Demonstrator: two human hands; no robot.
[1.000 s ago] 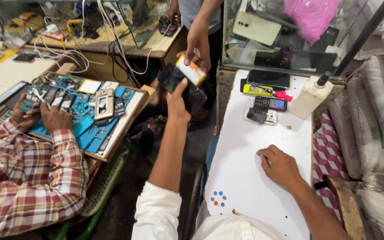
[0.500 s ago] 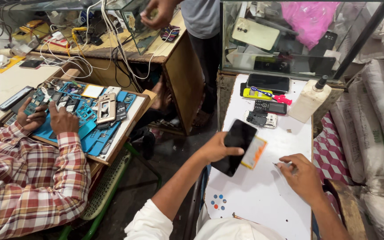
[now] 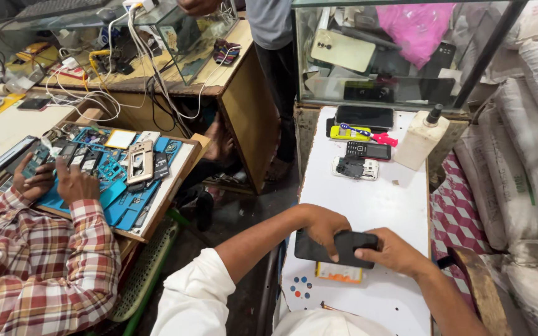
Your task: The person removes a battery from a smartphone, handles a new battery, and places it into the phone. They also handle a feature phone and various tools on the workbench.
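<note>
Head view, looking down on a narrow white worktable (image 3: 368, 205). Both of the person's hands grip one flat black rectangular phone (image 3: 334, 247), held level just above the near part of the table. Left hand (image 3: 325, 225) curls over the phone's left half from above, fingers wrapped down its near edge. Right hand (image 3: 393, 252) pinches the right end, thumb on top. Both closed on the phone, neither spread.

Just under the phone, a small orange-and-white card (image 3: 339, 272) lies flat on the table. Near left corner of the table has a cluster of small coloured dots (image 3: 301, 287).

Far end of the table: black smartphone lying flat (image 3: 364, 116), yellow toothbrush-like tool with pink handle (image 3: 362, 133), small black keypad phone (image 3: 368, 150), opened white handset with exposed insides (image 3: 356, 168), and a cream plastic bottle with a dark nozzle (image 3: 421, 138) at the far right. Glass display case (image 3: 400, 56) stands beyond them.

Left of scene: another person in a red-and-white checked shirt (image 3: 38, 274) has both hands on a blue repair mat (image 3: 116, 186) covered with phone parts. White sacks (image 3: 530, 143) are stacked at right.
</note>
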